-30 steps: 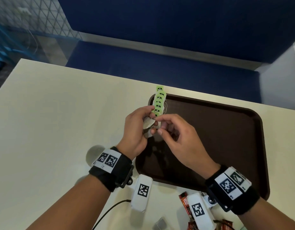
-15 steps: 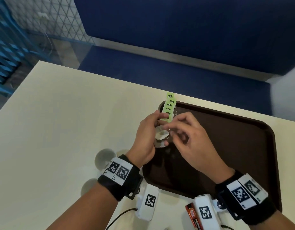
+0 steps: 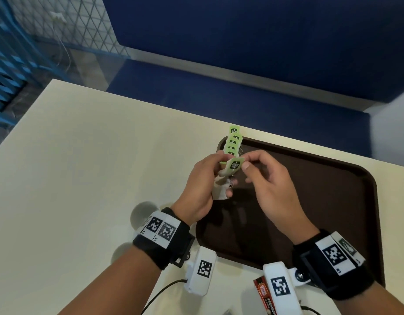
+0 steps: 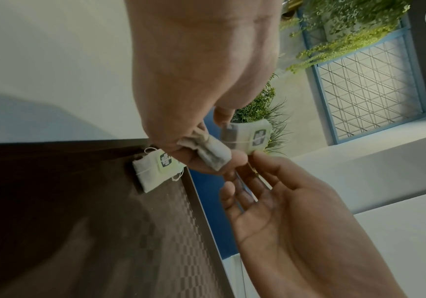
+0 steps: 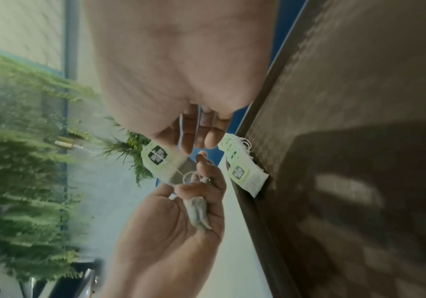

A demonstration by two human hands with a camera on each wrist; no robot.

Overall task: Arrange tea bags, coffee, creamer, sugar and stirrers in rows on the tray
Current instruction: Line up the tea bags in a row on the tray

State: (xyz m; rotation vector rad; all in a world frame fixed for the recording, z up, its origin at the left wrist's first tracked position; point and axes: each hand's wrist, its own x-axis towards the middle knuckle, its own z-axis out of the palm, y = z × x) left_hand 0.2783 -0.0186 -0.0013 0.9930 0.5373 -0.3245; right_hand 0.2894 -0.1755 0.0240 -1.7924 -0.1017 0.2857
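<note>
Head view, hands: the left hand (image 3: 199, 187) curls round a bunch of tea bags (image 3: 220, 192); the right hand (image 3: 272, 189) pinches one tea bag (image 3: 235, 165) by its green tag, above the brown tray (image 3: 333, 201).
Head view, row: overlapping tea bags (image 3: 233, 142) lie along the tray's far left corner.
Head view, near edge: a red packet (image 3: 263, 294) lies on the table (image 3: 82, 167).
Left wrist view: the left fingers clamp the crumpled bags (image 4: 212, 151); the right fingertips (image 4: 258, 159) touch the lifted bag (image 4: 252, 137).
Right wrist view: thumb and forefinger are closed on the tagged bag (image 5: 161, 161); the row (image 5: 242, 171) rests against the tray rim.
</note>
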